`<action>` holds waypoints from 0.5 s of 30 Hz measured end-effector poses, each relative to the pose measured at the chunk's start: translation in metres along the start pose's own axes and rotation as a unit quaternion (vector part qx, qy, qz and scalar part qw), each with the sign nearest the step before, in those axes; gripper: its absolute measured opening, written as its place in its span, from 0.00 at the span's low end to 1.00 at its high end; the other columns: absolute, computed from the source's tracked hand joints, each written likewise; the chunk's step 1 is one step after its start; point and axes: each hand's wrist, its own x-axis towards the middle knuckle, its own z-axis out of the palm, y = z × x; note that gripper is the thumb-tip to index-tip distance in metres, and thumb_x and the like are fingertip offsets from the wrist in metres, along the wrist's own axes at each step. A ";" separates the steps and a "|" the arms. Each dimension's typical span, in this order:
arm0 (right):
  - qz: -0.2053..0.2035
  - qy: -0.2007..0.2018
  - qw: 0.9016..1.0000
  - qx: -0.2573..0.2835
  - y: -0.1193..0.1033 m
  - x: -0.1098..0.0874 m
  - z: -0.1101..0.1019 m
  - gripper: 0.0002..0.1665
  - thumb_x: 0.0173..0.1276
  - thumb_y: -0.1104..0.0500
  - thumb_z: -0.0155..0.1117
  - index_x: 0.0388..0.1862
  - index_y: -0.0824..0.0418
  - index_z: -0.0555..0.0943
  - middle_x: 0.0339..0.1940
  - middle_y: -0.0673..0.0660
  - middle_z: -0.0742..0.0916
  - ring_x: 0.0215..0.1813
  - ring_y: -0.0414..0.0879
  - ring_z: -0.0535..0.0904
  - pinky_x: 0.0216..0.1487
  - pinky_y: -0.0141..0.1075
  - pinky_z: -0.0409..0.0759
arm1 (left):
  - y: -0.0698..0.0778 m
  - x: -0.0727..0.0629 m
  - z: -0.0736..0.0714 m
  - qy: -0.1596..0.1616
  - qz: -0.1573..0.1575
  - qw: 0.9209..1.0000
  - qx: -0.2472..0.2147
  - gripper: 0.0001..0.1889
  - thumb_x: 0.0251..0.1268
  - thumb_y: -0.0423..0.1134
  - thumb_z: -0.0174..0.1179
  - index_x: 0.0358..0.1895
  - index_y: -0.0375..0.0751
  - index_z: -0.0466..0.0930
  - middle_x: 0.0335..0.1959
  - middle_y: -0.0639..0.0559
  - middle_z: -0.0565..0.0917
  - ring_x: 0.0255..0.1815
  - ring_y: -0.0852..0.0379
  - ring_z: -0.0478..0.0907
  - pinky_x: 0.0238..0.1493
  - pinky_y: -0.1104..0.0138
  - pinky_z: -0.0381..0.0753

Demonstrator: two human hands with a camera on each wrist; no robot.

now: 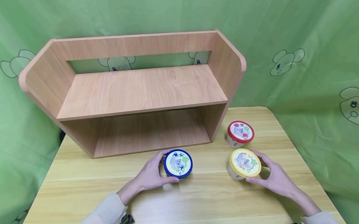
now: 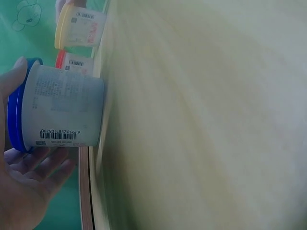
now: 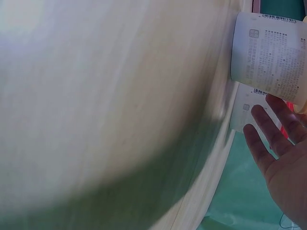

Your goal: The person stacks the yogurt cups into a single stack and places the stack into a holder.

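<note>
A white paper tub with a blue lid stands just in front of the shelf. My left hand grips it at the lid, thumb on the near side and fingers behind; the left wrist view shows its printed side and barcode. To the right, my right hand holds a yellow-lidded tub between thumb and fingers at the lid's rim. The right wrist view has this tub's printed side leaning a little, the lower fingers spread below it. Right behind it stands a red-lidded tub, untouched.
A wooden two-tier shelf with raised sides stands at the back of the light wood table. Green cloth with mouse drawings hangs behind and along both sides. The red-lidded tub sits close by the shelf's right side panel.
</note>
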 end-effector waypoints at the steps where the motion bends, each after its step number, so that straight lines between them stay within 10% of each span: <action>1: 0.000 0.001 1.000 0.001 0.000 0.000 0.000 0.60 0.51 0.49 0.89 0.80 0.55 0.67 0.68 0.62 0.84 0.58 0.21 0.69 0.59 0.69 0.76 | 0.000 0.000 0.000 0.001 -0.003 1.000 -0.004 0.57 0.45 0.59 0.84 0.80 0.47 0.63 0.72 0.45 0.78 0.72 0.42 0.77 0.75 0.39 0.74; 15: -0.008 0.002 1.000 0.001 -0.006 0.000 0.003 0.60 0.50 0.49 0.90 0.80 0.52 0.68 0.65 0.59 0.85 0.57 0.22 0.71 0.61 0.65 0.74 | 0.001 0.001 -0.003 0.004 -0.026 0.999 -0.028 0.55 0.42 0.57 0.86 0.77 0.54 0.67 0.70 0.49 0.80 0.68 0.46 0.78 0.73 0.41 0.76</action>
